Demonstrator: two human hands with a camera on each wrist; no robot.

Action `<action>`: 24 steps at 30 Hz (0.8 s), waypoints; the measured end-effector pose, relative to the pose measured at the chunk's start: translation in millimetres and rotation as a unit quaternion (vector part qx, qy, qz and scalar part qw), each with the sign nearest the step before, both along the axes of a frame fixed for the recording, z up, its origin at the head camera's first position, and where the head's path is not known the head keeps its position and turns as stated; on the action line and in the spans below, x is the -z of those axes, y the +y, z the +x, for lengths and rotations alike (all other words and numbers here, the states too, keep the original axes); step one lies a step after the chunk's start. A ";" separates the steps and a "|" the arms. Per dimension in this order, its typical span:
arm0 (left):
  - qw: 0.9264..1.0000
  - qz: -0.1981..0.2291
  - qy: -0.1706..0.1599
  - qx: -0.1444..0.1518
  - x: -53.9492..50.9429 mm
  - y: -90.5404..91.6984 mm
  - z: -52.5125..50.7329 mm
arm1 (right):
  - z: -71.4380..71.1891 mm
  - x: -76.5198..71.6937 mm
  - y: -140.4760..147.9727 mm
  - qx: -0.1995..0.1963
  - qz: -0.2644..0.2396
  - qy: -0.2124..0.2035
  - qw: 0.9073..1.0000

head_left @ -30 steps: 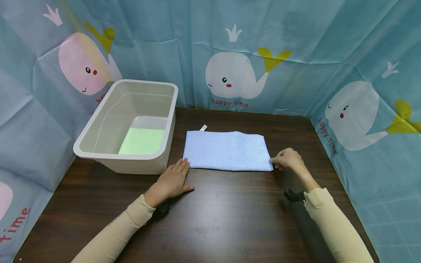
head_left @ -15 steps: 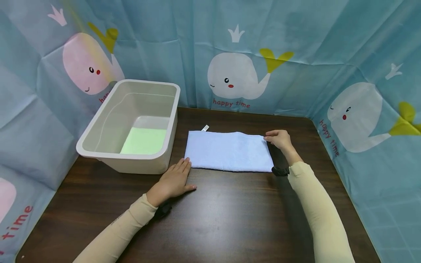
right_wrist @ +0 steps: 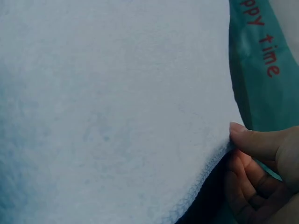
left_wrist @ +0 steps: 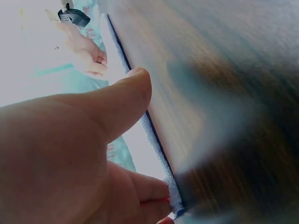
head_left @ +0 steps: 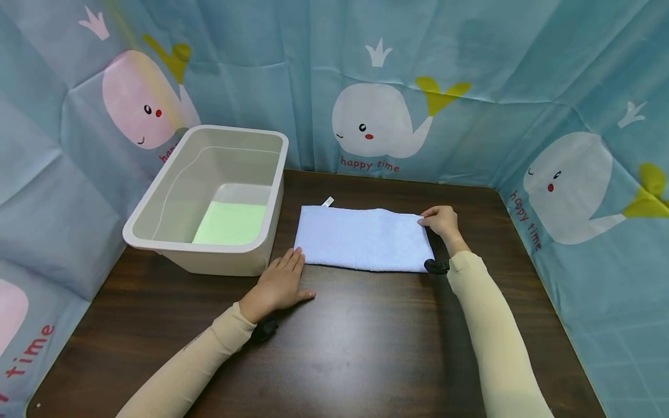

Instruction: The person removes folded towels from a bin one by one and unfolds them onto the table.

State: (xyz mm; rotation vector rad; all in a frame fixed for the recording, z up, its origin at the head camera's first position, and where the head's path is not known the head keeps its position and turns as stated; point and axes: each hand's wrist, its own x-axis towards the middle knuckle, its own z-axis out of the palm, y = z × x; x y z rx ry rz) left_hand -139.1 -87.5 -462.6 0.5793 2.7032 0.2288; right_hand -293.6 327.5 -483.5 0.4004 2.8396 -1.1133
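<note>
A pale blue towel [head_left: 363,238] lies folded into a rectangle on the dark table, a small white tag [head_left: 327,202] sticking out at its back left. My left hand [head_left: 279,284] rests flat with spread fingers, its fingertips touching the towel's front left corner. At the back right corner, my right hand [head_left: 441,225] pinches the towel's edge between thumb and fingers. Close up in the right wrist view, the right thumb lies on top of the towel [right_wrist: 131,93] and the other fingers curl beneath its edge.
A grey plastic tub [head_left: 206,248] stands left of the towel, close to the left hand, with a light green cloth or sheet [head_left: 230,223] at its bottom. Blue curtains [head_left: 470,46] printed with whales enclose the table [head_left: 334,342] at the back and sides.
My right hand has moved from the towel's front right corner back along its right edge to the back right corner, where it now pinches. The left hand has stayed in place.
</note>
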 end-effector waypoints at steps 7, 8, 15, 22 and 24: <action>1.000 -0.026 0.009 -0.007 -0.2 4.1 -3.9 | -5.7 -0.5 -4.5 0.012 0.014 0.027 0.999; 1.000 -0.029 0.010 -0.008 0.3 4.8 -4.7 | -6.2 -1.1 -5.2 0.015 0.015 0.028 0.999; 0.999 -0.030 0.001 -0.025 1.9 10.0 -11.6 | -11.1 -1.0 -7.5 0.036 0.016 0.014 0.999; 0.999 -0.035 -0.002 -0.040 1.6 12.3 -19.6 | -19.0 -3.2 -9.9 0.045 0.027 0.015 0.999; 0.998 -0.032 -0.001 -0.046 1.1 12.7 -21.8 | -20.4 -4.3 -10.7 0.048 0.028 0.013 0.998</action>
